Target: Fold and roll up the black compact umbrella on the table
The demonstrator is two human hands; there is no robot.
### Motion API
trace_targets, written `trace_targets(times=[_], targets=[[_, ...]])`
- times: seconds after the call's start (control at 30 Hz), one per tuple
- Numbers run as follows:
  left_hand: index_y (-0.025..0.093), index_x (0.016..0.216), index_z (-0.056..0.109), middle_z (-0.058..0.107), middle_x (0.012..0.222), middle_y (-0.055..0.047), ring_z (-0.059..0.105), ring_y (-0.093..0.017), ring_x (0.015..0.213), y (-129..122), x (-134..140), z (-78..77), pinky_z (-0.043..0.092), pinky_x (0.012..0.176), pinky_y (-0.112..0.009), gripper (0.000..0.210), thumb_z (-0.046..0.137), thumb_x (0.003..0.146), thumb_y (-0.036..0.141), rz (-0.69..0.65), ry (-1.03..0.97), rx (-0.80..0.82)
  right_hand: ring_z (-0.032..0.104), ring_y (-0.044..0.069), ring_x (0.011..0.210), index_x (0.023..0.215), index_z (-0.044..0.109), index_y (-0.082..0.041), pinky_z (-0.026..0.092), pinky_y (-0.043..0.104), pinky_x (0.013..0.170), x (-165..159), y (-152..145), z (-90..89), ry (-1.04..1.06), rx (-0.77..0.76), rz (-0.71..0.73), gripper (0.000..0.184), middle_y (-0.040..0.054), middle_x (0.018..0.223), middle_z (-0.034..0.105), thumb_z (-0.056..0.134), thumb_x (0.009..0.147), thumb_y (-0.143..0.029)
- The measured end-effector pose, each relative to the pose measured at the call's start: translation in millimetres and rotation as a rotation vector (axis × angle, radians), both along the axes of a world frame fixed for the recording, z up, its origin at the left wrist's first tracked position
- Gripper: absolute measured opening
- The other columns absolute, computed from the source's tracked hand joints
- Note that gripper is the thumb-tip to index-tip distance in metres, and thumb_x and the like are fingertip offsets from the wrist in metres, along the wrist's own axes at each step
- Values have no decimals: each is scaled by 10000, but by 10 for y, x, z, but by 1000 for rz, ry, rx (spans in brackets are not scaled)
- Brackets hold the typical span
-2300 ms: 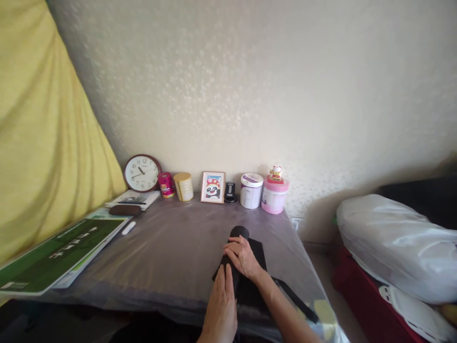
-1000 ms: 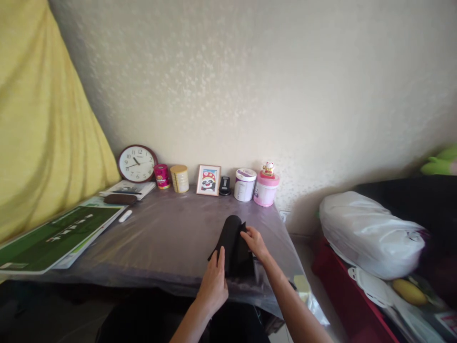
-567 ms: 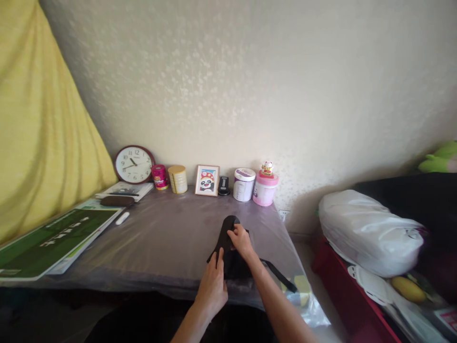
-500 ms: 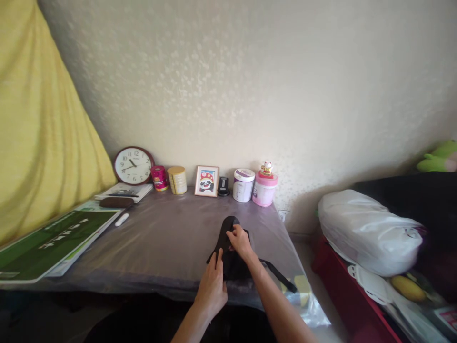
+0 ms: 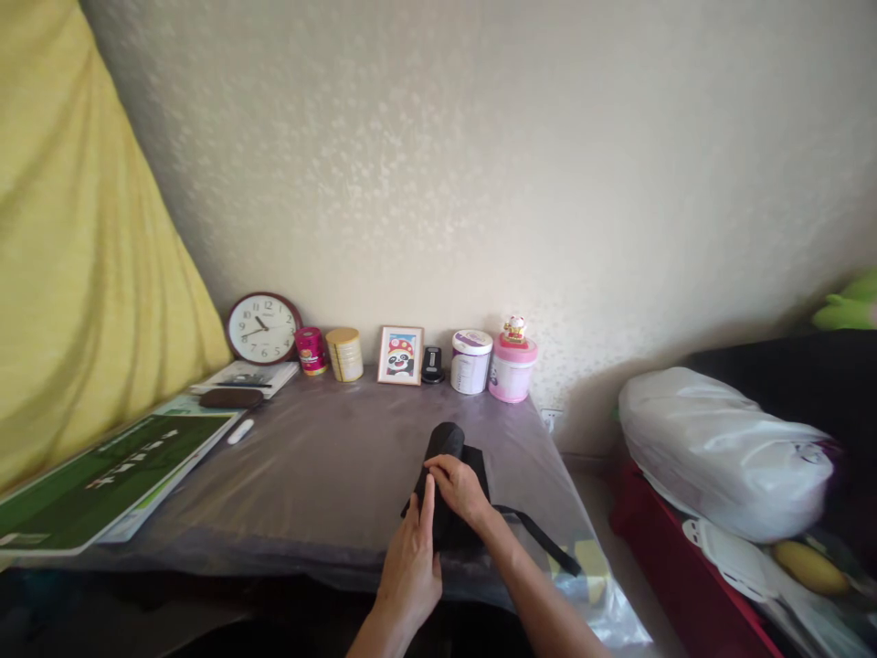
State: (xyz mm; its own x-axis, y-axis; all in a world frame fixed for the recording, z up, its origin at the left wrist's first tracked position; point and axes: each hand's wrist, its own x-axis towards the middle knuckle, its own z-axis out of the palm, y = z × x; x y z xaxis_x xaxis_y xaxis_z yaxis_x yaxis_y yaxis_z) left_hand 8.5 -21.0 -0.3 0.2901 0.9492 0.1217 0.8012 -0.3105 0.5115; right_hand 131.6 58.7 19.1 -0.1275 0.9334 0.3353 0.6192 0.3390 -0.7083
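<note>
A black fabric piece (image 5: 447, 437) with a rounded top end lies near the front right of the table, with a long black strap (image 5: 541, 537) trailing to the right. What kind of article it is, I cannot make out. My right hand (image 5: 460, 486) lies across its middle, fingers bent and thumb and fingertips pinched at the fabric. Along the left edge, my left hand (image 5: 415, 557) grips the piece with its index finger stretched up close to the right fingertips. Its thumb side is partly hidden.
Along the wall stand a clock (image 5: 264, 327), a pink can (image 5: 311, 351), a yellow-lidded can (image 5: 344, 355), a panda picture (image 5: 400, 355) and two tubs (image 5: 471, 364). A green board (image 5: 116, 475) lies left. A red box (image 5: 658, 539) with a white bag (image 5: 719, 457) stands right.
My right hand has moved down the black fabric from near its rounded end, and its fingertips now meet my left index finger. The view has shifted slightly.
</note>
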Motion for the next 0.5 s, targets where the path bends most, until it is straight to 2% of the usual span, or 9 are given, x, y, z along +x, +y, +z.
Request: trace_targets(times=[0.17,0.3,0.4,0.5], targets=[[173,1407,-44,360,1386,-156,405,-237,1250,5,11,-57,372,989,-361,831,389,715,20,27,96,18,623,167,906,954,668,-202,456,273,829,-14,-79,15,-36,7,46,266,48,955,687,433,832,-175],[99,1399,84,380,1367,-167,370,-233,1274,34,16,-134,355,1015,-359,738,366,720,40,33,100,39,602,162,909,983,657,-241,441,298,859,13,-200,37,-72,111,93,270,33,943,681,408,879,-226],[69,1380,158,329,1409,-168,344,-227,1290,50,14,-186,317,1049,-354,700,366,713,49,28,95,28,530,178,1071,982,660,-250,334,367,994,39,-215,17,-171,208,187,267,34,1027,670,407,899,-258],[29,1371,172,319,1415,-179,353,-227,1283,51,8,-217,306,1055,-349,682,365,718,59,33,103,0,455,179,1179,943,670,-265,185,433,1069,69,-73,-40,-256,213,237,272,14,1050,670,400,908,-259]])
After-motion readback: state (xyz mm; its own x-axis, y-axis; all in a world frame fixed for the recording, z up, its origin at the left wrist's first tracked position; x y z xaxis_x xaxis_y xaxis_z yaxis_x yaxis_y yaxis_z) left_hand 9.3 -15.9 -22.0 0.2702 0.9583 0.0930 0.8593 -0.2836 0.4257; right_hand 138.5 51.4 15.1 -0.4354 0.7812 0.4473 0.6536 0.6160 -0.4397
